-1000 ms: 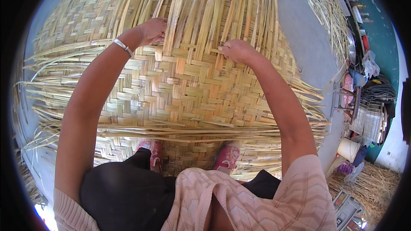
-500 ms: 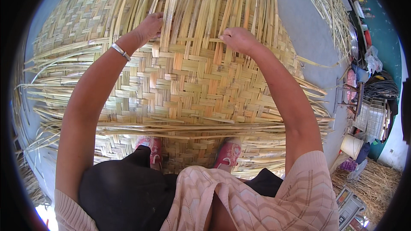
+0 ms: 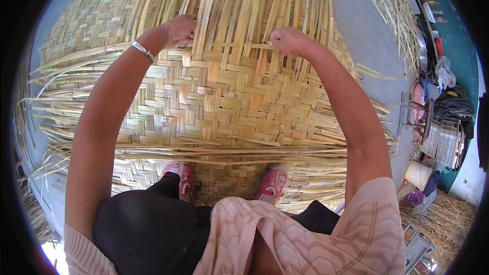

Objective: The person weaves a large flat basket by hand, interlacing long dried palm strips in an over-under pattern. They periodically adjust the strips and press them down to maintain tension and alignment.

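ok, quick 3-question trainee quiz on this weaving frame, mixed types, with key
1. True or false: the left hand rests on the woven mat near its unwoven upright strips.
2. What does the right hand pinch? A) a horizontal strip B) a knife C) a rope
3. Fill in: a metal ____ sits on the left wrist.

Key
1. True
2. A
3. bracelet
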A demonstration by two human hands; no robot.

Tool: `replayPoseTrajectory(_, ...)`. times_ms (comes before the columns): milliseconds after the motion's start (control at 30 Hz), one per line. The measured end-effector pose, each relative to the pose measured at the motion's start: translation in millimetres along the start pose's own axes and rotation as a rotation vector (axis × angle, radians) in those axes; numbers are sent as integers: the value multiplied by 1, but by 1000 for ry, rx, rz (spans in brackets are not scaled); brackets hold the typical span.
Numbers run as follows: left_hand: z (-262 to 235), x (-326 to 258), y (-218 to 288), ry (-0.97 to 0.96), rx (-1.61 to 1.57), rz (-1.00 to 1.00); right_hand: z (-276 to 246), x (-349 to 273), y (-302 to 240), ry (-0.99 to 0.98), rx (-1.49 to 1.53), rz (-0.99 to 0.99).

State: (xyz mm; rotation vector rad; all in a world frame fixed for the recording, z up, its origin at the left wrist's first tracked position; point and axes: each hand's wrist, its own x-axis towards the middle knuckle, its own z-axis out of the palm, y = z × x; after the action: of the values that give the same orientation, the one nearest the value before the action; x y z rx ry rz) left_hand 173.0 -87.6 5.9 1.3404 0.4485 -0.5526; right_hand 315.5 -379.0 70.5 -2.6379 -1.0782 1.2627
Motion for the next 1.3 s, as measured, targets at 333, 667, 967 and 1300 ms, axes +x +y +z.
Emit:
replayPoseTrajectory(333, -1, 10, -19, 112, 3, 83, 16, -6, -4, 357, -194, -57)
replayPoseTrajectory(667, 20, -7, 2, 187, 177, 108, 12, 3, -20, 475, -340, 33)
replayPoseTrajectory(967, 15, -10, 6, 143, 98, 81, 19, -20, -2, 236, -12, 10)
replayPoseTrajectory(1300, 15, -21, 16, 434, 591, 347, 31, -18, -3, 319, 69, 8)
